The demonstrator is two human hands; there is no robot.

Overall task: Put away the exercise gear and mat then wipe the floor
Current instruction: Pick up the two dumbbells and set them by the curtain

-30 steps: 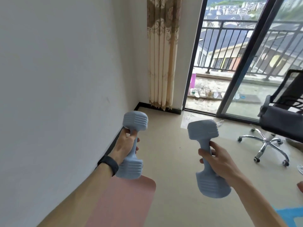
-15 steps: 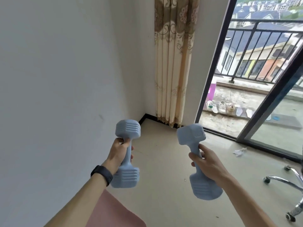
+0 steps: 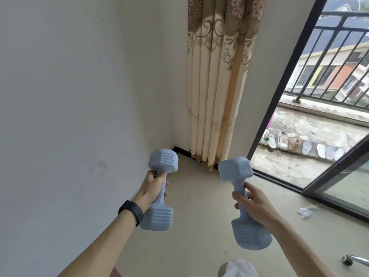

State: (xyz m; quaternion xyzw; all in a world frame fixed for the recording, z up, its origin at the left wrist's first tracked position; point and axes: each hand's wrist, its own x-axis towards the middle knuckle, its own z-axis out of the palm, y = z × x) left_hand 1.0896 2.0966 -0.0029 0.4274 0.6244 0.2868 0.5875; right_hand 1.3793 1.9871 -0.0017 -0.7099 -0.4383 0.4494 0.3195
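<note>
I carry two pale blue dumbbells, both held roughly upright above the beige floor. My left hand [image 3: 152, 186], with a black band on its wrist, grips the handle of the left dumbbell [image 3: 162, 159] close to the white wall. My right hand [image 3: 254, 202] grips the handle of the right dumbbell [image 3: 235, 168], which tilts a little to the left. A sliver of the pink mat [image 3: 115, 273] shows at the bottom edge under my left forearm.
A patterned curtain [image 3: 217, 86] hangs in the room corner ahead. The open sliding door [image 3: 279, 86] leads to a balcony with shoes [image 3: 283, 139]. A crumpled paper [image 3: 306, 210] lies on the floor at right. A chair caster [image 3: 347, 259] shows at bottom right.
I have moved closer to the corner. The curtain and door look larger, the office chair has slid almost out of view, and the pink mat has nearly left the frame.
</note>
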